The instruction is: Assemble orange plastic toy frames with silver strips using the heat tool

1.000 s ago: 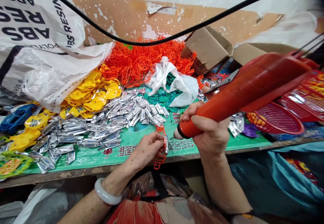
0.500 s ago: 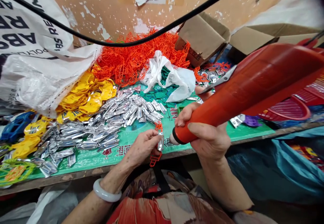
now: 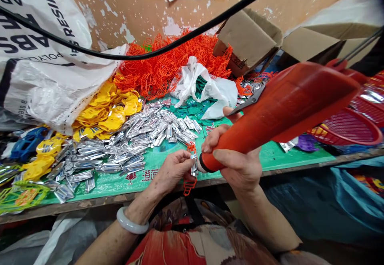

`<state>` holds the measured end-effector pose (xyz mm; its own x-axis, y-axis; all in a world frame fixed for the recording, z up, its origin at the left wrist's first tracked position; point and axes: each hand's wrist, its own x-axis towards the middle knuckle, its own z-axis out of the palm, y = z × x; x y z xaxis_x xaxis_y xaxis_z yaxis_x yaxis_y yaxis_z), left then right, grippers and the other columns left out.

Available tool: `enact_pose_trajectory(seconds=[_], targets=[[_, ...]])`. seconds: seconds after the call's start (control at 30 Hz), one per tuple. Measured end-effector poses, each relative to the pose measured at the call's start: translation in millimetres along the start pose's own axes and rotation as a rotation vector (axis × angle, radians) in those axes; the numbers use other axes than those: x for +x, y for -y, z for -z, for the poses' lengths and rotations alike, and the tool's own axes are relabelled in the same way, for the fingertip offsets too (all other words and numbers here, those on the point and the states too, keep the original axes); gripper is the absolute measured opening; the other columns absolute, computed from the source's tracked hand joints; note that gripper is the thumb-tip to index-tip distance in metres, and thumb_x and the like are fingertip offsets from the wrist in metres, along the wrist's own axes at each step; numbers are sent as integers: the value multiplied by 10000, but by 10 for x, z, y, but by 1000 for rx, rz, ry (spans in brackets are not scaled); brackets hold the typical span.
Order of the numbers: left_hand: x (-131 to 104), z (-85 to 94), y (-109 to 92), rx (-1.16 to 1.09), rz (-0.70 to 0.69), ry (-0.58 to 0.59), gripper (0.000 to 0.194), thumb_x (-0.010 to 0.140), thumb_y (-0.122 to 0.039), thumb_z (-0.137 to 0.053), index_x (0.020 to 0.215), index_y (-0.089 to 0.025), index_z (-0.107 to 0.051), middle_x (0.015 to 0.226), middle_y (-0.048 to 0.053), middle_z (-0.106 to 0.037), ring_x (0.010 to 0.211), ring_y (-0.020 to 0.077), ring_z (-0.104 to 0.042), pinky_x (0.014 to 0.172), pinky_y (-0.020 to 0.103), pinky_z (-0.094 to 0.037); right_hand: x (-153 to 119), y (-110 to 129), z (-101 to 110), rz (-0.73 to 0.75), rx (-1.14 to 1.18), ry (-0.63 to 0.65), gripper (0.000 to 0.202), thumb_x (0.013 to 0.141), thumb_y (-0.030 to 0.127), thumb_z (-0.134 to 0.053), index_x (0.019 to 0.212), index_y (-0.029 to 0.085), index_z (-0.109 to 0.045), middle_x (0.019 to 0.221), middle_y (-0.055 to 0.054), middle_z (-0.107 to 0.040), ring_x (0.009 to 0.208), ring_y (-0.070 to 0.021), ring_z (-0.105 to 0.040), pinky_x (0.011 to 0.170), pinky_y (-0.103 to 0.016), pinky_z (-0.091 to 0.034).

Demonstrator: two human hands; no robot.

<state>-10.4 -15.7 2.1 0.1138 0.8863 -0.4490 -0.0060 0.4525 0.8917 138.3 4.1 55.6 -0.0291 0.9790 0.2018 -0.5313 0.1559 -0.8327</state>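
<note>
Bench [image 3: 270, 162]: green-topped; silver pile [image 3: 162, 127] on it beyond the hands; the work is held over its near edge.
Tool [image 3: 270, 123]: probably the heaviest thing in hand, stiff and smooth; the narrow front looks the best hold, just behind the black ring; glossy orange-red, thick at the back, slanting down to a pale nose.
Right hand [image 3: 241, 167]: wrapped firmly round the tool's front; a metal blade [image 3: 249, 101] juts out beside its fingers.
Left hand [image 3: 172, 173]: thumb and fingers pinched together on the frame and strip, just left of the nose.
Frame [image 3: 189, 187]: likely light, thin and bendy, so better gripped by its side; open, orange-red, hanging below the fingertips.
Strip [image 3: 193, 166]: likely light, stiff, slick and easily scratched, so best taken by its edges; shiny silver, lying against the frame; nose touching or just beside it, I cannot tell.
</note>
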Motion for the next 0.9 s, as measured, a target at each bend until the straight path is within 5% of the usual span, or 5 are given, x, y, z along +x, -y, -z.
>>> enact_pose_trajectory(seconds=[0.5, 0.9], targets=[[-7, -7, -3, -6, 6, 0, 296, 715, -434, -709, 771, -175, -577, 627, -43, -632, 452, 105, -594, 473, 217, -434, -12, -24, 8, 22, -21, 34, 140, 615, 155, -745, 719, 218, -675, 687, 32, -625, 596, -134, -591, 593, -313, -533], [-14, -40, 52, -7, -13, -30, 203, 710, -326, -688, 715, -185, -543, 521, -64, -584, 407, 87, -530, 440, 197, -387, -107, -46, -56, 76, -162, -23, 162, 622, 101, -718, 699, 212, -627, 697, 45, -602, 596, -130, -587, 653, -348, -541]])
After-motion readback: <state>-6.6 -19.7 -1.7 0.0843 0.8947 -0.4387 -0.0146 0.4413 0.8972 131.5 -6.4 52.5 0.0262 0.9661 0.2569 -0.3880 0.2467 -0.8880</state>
